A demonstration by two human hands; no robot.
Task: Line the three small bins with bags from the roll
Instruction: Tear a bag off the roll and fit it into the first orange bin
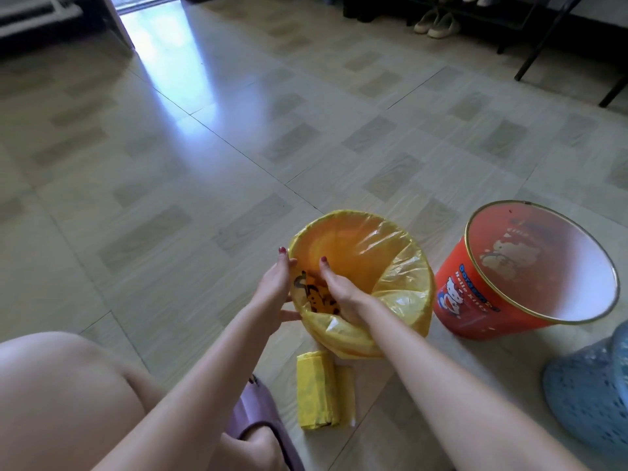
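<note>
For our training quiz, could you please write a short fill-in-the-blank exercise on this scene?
1. The bag lining the bin at the hands is ____ in colour.
2. The right hand reaches ____ that bin, while the left hand is at its rim.
3. The red bin has ____ bag in it.
4. The roll lies on the ____.

Missing words: yellow; inside; no; floor
</note>
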